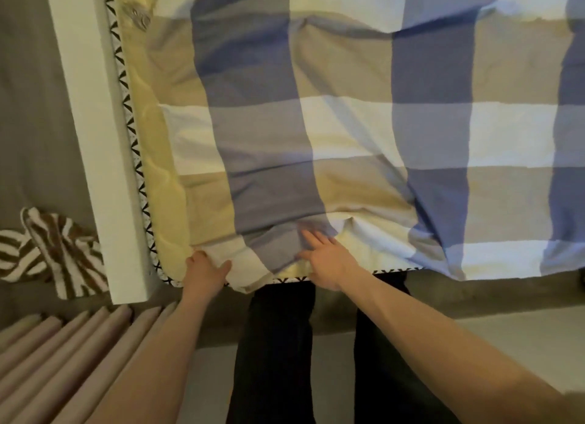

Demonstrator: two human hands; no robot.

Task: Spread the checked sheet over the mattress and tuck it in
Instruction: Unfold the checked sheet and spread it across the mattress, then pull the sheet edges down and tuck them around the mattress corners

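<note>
The checked sheet [364,132], in blue, tan and white squares, lies over most of the yellow quilted mattress [148,157]. A strip of mattress along the left side and the near left corner stays bare. My left hand [205,270] grips the sheet's white corner at the mattress's near left corner. Flat on the sheet at the near edge, my right hand [327,259] rests with straight fingers beside a bunched fold. The sheet's near edge hangs over the bed on the right.
A white bed rail [95,138] runs along the mattress's left side. A zebra-striped cloth [53,252] lies on the grey surface to the left. Beige pleated curtains [72,344] hang at the lower left. My dark-trousered legs [278,344] stand against the bed's near edge.
</note>
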